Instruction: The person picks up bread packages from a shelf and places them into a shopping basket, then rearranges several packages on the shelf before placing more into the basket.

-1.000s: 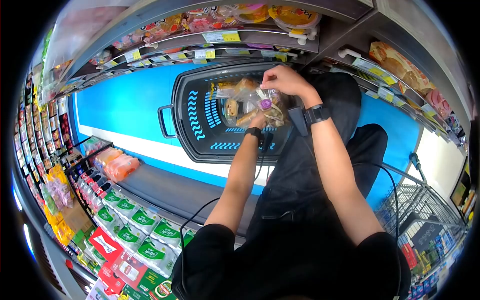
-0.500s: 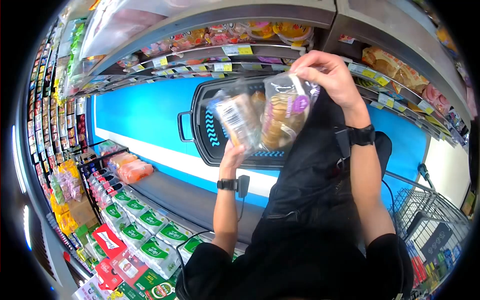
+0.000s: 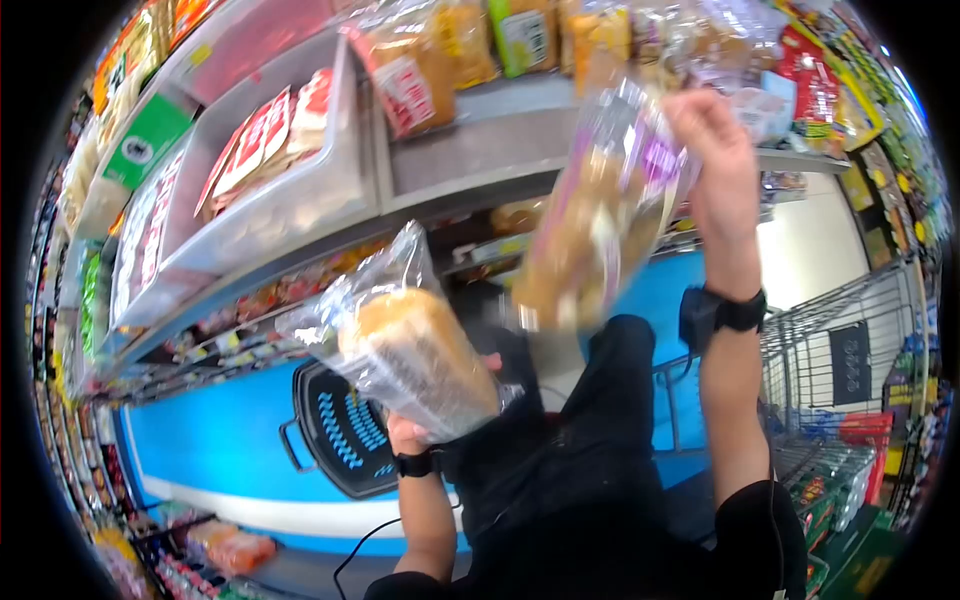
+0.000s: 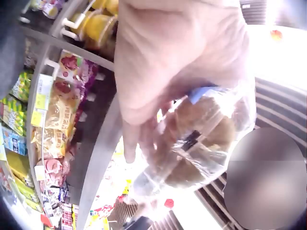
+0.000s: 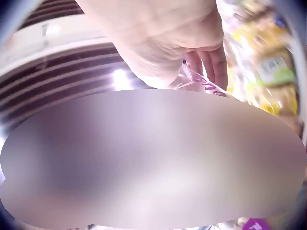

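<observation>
- Basket (image 3: 322,455): on the blue floor (image 3: 200,430).
- Left hand (image 3: 406,432): fingers curled round the loaf's lower end.
- Loaf (image 3: 415,345): bagged, tilted; probably light, soft, easily dented, best supported underneath.
- Bread bag (image 3: 590,230): hanging obliquely; film likely slippery, best held by its upper edge.
- Right hand (image 3: 718,155): pinching that edge.

Bright | head: fisheye-warped, dark edges | wrist views: white glare, blurred patches
</observation>
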Motion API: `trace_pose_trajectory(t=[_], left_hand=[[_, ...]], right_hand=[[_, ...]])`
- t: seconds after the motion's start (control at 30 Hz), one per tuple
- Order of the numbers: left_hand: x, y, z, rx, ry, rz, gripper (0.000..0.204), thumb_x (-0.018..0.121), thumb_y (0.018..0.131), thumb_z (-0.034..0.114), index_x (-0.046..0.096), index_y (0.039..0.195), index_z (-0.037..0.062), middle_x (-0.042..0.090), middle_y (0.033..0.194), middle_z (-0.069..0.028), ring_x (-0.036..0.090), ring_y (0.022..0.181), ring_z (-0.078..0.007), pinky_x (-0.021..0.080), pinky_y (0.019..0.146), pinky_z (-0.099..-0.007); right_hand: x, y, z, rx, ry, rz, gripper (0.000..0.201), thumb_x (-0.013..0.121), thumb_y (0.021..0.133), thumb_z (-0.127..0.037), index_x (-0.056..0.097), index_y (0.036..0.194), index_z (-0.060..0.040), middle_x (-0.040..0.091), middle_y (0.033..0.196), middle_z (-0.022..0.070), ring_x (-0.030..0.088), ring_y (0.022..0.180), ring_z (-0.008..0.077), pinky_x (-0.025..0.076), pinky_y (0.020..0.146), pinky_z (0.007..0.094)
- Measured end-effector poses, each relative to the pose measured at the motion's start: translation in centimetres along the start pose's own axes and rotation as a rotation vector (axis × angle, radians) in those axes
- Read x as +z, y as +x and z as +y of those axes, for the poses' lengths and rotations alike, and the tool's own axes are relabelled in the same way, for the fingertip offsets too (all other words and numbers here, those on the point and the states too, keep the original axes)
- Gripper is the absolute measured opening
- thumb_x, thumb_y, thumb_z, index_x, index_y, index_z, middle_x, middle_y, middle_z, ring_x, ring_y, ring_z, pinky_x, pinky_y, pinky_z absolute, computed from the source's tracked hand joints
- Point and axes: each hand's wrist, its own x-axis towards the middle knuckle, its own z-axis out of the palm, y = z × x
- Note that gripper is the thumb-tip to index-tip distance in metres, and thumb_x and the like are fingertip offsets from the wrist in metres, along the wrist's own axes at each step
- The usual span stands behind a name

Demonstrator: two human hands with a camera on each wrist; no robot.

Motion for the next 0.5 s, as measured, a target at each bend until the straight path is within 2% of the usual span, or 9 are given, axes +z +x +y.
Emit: trace_pose_trajectory(t=[0.03,0.07,0.1,0.17,0.27,0.37,0.4,0.47,0.5], left_hand=[[1.0,0.6,0.4,-0.045,0.037,0.047,0.097,0.083,0.059,0.040,0.040,0.134,-0.0043,0.051,0.122,-0.0266,0.056,0.111,-0.0439,0.051,0.089,-0.0518],[-0.6,0.8,0.0,-0.088,0.074,0.065,0.096,0.081,0.062,0.024,0.032,0.140,-0.0029,0.051,0.129,-0.0171,0.053,0.118,-0.0336,0.041,0.102,-0.0448],[0.8,2.2,0.2,-0.055,0.154,0.090,0.097,0.081,0.063,0.022,0.030,0.142,-0.0020,0.051,0.130,-0.0154,0.052,0.119,-0.0297,0.041,0.103,-0.0424],[3.1,5.8,-0.6,0.080,0.251,0.087,0.095,0.079,0.068,0.015,0.025,0.144,0.0015,0.048,0.132,-0.0121,0.049,0.121,-0.0236,0.039,0.104,-0.0379],[7.7,10.0,-0.4,0.218,0.390,0.079,0.076,0.076,0.074,0.012,0.031,0.135,0.0049,0.047,0.125,-0.0091,0.047,0.116,-0.0194,0.038,0.100,-0.0345],[10.5,13.9,0.1,0.337,0.472,0.053,0.073,0.076,0.074,0.014,0.033,0.132,0.0038,0.047,0.123,-0.0099,0.048,0.114,-0.0196,0.039,0.099,-0.0341],[11.2,15.2,0.2,0.387,0.512,0.052,0.072,0.076,0.074,0.016,0.033,0.130,0.0027,0.048,0.123,-0.0111,0.048,0.114,-0.0201,0.039,0.099,-0.0341],[12.4,18.6,0.2,0.460,0.641,0.080,0.072,0.076,0.074,0.017,0.033,0.130,0.0013,0.049,0.122,-0.0128,0.050,0.112,-0.0208,0.040,0.098,-0.0340],[12.9,20.3,0.2,0.537,0.767,0.114,0.071,0.075,0.074,0.018,0.034,0.129,0.0000,0.050,0.120,-0.0144,0.051,0.110,-0.0215,0.041,0.096,-0.0339]], right_hand=[[-1.3,2.3,-2.0,-0.099,-0.112,0.073,0.012,0.066,0.091,-0.013,0.068,0.096,-0.0018,0.069,0.086,0.0019,0.062,0.079,0.0078,0.048,0.074,0.0230],[-3.8,4.8,-3.4,-0.091,-0.247,0.028,0.015,0.066,0.091,-0.015,0.069,0.094,-0.0007,0.069,0.087,0.0032,0.062,0.079,0.0083,0.049,0.075,0.0227],[-4.8,6.8,-4.3,-0.228,-0.404,-0.016,0.018,0.067,0.091,-0.018,0.070,0.093,-0.0001,0.070,0.086,0.0026,0.062,0.079,0.0075,0.048,0.073,0.0226],[-7.8,10.7,-4.8,-0.230,-0.715,-0.086,0.018,0.064,0.093,-0.017,0.068,0.100,-0.0013,0.067,0.089,0.0005,0.060,0.085,0.0072,0.045,0.078,0.0227],[-10.7,15.1,-2.7,-0.262,-0.749,-0.246,0.023,0.067,0.090,-0.026,0.070,0.095,-0.0033,0.070,0.085,0.0008,0.062,0.081,0.0066,0.048,0.072,0.0243],[-12.7,16.2,0.7,-0.205,-0.933,-0.162,0.036,0.068,0.087,-0.036,0.067,0.104,-0.0035,0.069,0.096,0.0096,0.064,0.088,0.0198,0.049,0.080,0.0326],[-12.8,15.9,2.2,-0.212,-0.930,-0.156,0.036,0.068,0.087,-0.036,0.067,0.104,-0.0035,0.069,0.096,0.0096,0.064,0.088,0.0198,0.049,0.080,0.0326],[-12.4,14.5,4.7,-0.556,-1.207,0.333,0.043,0.063,0.090,-0.031,0.055,0.119,-0.0003,0.060,0.110,0.0177,0.058,0.102,0.0313,0.046,0.089,0.0396],[-11.9,13.6,4.8,-0.549,-1.210,0.342,0.043,0.063,0.090,-0.031,0.055,0.119,-0.0003,0.060,0.110,0.0177,0.058,0.102,0.0313,0.046,0.089,0.0396]])
